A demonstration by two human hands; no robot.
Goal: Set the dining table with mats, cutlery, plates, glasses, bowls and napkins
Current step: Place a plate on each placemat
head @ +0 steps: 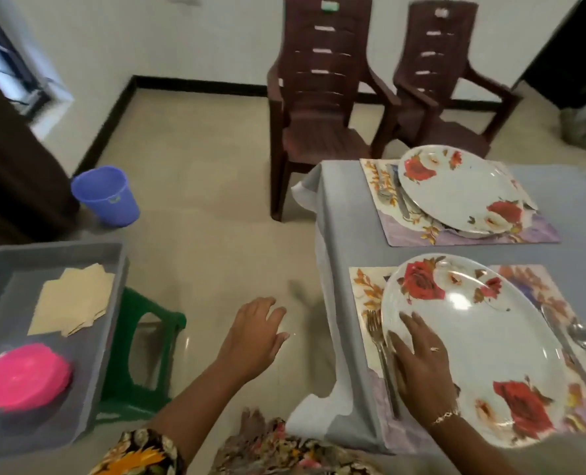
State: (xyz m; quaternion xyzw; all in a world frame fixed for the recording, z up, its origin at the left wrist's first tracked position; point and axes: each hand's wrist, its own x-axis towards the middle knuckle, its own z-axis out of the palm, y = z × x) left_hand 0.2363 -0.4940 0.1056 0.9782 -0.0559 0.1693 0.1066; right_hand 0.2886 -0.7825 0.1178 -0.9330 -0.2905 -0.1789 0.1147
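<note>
- Your right hand (421, 365) wears a ring (434, 349), with a gold chain bracelet (446, 415) at the wrist.
- Your left sleeve (141, 454) is dark, printed with yellow-orange flowers.

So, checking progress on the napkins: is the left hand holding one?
No, the left hand hovers empty over the floor, and the napkins lie in the tray.

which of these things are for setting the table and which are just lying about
For the job: near plate, far plate, near mat, far mat, fork, spoon, napkins, pink bowls, grey tub.

Lying about: blue bin, left chair, right chair, green stool.
</note>
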